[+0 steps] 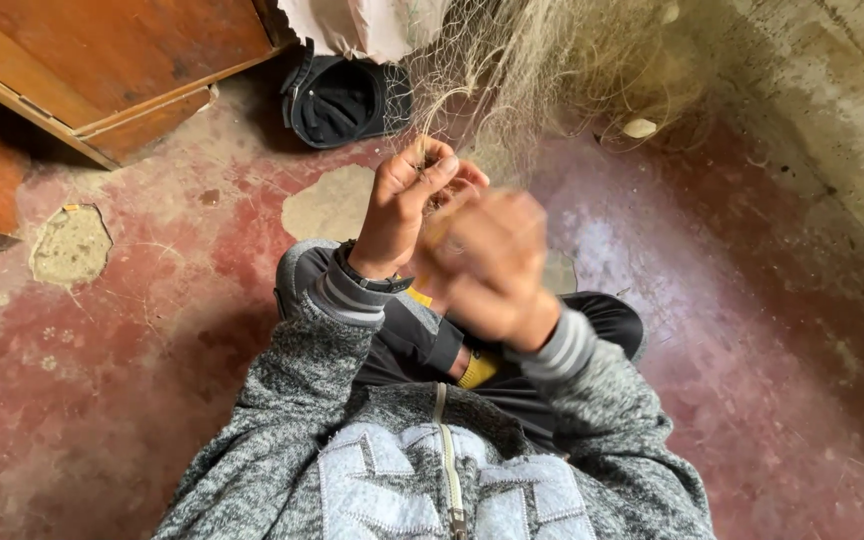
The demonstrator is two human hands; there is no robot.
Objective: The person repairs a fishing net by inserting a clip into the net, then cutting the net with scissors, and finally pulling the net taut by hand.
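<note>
the pale fishing net [542, 60] hangs in a loose bunch above and ahead of both hands, its fine strands running down from the upper middle of the view to a gathered point at the fingertips, so its long axis lies roughly up and away from the person, leaning a little to the right. the left hand [407, 205] is the one at that gathered end: its thumb and fingers are pressed together, pinching a few strands of mesh just where they come down. the right hand [492, 265] sits just beside and below it, nearer the body, blurred with motion; its fingers look curled, but whether they grip a strand or some small tool i cannot tell. the net thus lies above the left pinch, with the right hand under it. outward from there, grey knitted sleeves [332, 300] meet over dark trousers, a dark cap [337, 100] lies on the worn red floor [152, 330] past the hands, a wooden cabinet [112, 60] stands at upper left, and a rough concrete wall [832, 110] runs along the right.
</note>
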